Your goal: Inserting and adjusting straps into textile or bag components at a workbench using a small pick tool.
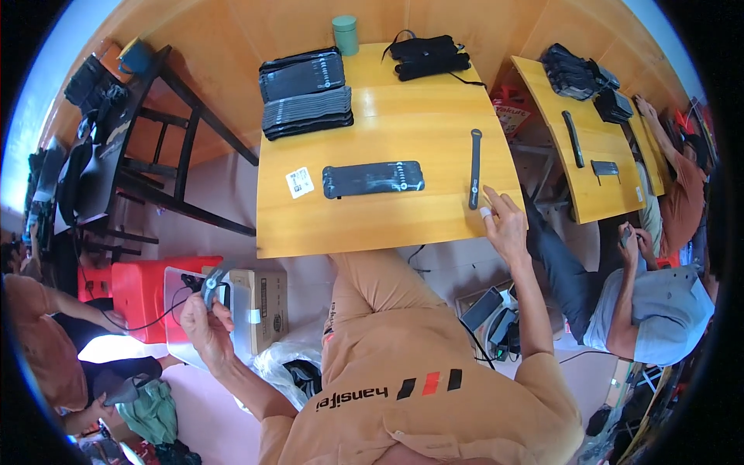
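Observation:
My left hand (pixel 208 325) is raised off the table's left side, above a clear bin. Its fingers are closed on a short grey strap (pixel 212 284) with a rounded end, which sticks up from the grip. At the table's front right edge, my right hand (pixel 507 228) has its fingers apart, with a white band round one of them. Just left of those fingertips lies a long dark strap (pixel 475 167) with rounded ends. A flat black packet in shiny clear wrap (pixel 373 179) lies mid-table, beside a small white printed card (pixel 299 182).
Stacked wrapped black packets (pixel 307 112), a green canister (pixel 346 36) and a black bundle with cords (pixel 428 58) stand at the table's back. A red bin (pixel 143 294) and a cardboard box (pixel 267 310) sit at lower left. Co-workers sit on both sides; another table (pixel 604 186) is right.

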Tool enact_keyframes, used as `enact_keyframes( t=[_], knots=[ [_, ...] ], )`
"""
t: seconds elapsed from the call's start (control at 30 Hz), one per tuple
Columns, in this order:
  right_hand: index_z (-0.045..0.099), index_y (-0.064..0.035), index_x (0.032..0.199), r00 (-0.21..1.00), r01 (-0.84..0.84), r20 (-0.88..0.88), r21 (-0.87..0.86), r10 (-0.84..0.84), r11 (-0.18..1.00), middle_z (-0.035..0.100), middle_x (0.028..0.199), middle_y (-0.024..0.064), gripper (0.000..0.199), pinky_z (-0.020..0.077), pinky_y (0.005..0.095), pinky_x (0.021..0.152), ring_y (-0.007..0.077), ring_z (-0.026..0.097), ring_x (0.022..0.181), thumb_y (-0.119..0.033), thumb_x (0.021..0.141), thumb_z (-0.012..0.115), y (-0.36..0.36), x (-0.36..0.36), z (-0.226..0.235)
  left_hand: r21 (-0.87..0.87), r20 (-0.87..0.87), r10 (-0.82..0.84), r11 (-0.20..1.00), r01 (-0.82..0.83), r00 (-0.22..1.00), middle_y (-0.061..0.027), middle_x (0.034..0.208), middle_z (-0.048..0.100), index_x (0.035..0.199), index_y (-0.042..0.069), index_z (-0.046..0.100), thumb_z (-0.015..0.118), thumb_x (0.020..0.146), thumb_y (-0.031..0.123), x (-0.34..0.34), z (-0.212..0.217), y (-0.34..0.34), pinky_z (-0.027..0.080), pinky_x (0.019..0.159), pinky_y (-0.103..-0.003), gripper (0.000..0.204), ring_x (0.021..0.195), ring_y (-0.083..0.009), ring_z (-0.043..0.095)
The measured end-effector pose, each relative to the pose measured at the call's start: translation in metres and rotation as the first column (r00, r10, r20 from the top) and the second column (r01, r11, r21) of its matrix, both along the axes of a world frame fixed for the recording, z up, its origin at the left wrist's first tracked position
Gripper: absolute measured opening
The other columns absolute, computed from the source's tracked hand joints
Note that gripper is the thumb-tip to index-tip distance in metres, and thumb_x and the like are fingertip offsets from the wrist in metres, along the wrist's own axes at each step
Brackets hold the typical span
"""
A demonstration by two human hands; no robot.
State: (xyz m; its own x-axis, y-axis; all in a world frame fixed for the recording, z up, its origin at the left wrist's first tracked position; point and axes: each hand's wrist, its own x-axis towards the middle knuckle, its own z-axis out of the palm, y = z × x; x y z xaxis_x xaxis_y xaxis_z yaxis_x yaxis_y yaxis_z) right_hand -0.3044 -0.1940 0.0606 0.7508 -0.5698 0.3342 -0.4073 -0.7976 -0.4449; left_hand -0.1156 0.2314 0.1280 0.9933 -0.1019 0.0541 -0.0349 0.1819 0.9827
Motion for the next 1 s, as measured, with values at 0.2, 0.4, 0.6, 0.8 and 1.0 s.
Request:
enact_keyframes(
  t=[0.2, 0.4, 0.6, 0.8, 1.0],
  knots=[
    [0.064, -0.0005, 0.094, 0.971, -0.234, 0.178, 0.598, 0.157, 0.767, 0.059, 0.066, 0.0052, 0.018, 0.0369, 0.0220, 0.048, 0.0069, 0.047, 0.053, -0.004, 0.078, 0.056, 0.064, 0.025, 0.007, 0.016, -0.092, -0.209, 0.977, 0.211, 0.974, -0.0094, 0.057, 0.057, 0.079, -0.004, 0.054, 0.050, 0.090, 0.023, -0.010, 0.009, -0.048, 0.038, 0.037, -0.019, 0.029, 0.039, -0.0107, 0.048],
    [0.060, -0.0027, 0.106, 0.865, -0.365, 0.369, 0.928, 0.340, -0.078, 0.063, 0.078, 0.0043, 0.029, 0.0244, 0.0157, 0.037, 0.0003, 0.035, 0.041, -0.023, 0.087, 0.051, 0.147, 0.061, 0.035, 0.067, -0.068, -0.131, 0.988, 0.136, 0.989, -0.0077, 0.058, 0.058, 0.083, -0.002, 0.056, 0.047, 0.091, 0.020, -0.051, -0.021, -0.111, 0.041, 0.039, -0.021, 0.025, 0.042, -0.0097, 0.050],
    [0.060, -0.0006, 0.099, 0.933, -0.334, 0.354, 0.920, 0.068, -0.204, 0.061, 0.076, 0.0053, 0.028, 0.0219, 0.0171, 0.033, 0.0017, 0.031, 0.035, -0.024, 0.087, 0.052, 0.159, 0.087, 0.039, 0.042, -0.080, -0.206, 0.977, 0.209, 0.975, -0.0075, 0.066, 0.060, 0.093, -0.005, 0.057, 0.046, 0.090, 0.009, -0.075, -0.034, -0.132, 0.047, 0.050, -0.021, 0.018, 0.055, -0.0108, 0.058],
    [0.060, 0.0004, 0.095, 0.918, -0.379, 0.394, 0.903, 0.040, -0.203, 0.055, 0.062, 0.0012, 0.022, 0.0242, 0.0179, 0.034, 0.0019, 0.033, 0.035, -0.019, 0.086, 0.053, 0.135, 0.140, 0.078, 0.162, 0.157, -0.167, 0.977, 0.141, 0.973, -0.0079, 0.067, 0.060, 0.089, -0.005, 0.055, 0.045, 0.091, 0.014, -0.025, -0.014, -0.172, 0.047, 0.052, -0.022, 0.021, 0.055, -0.0124, 0.058],
    [0.063, 0.0007, 0.079, 0.838, -0.525, 0.388, 0.763, 0.382, 0.376, 0.058, 0.065, -0.0007, 0.018, 0.0363, 0.0213, 0.047, 0.0045, 0.045, 0.052, -0.015, 0.083, 0.055, 0.098, 0.158, 0.058, -0.012, -0.049, -0.368, 0.930, 0.368, 0.928, -0.0063, 0.084, 0.062, 0.101, -0.002, 0.057, 0.046, 0.091, 0.022, -0.003, -0.024, -0.169, 0.043, 0.054, -0.018, 0.028, 0.067, -0.0091, 0.059]
  ],
)
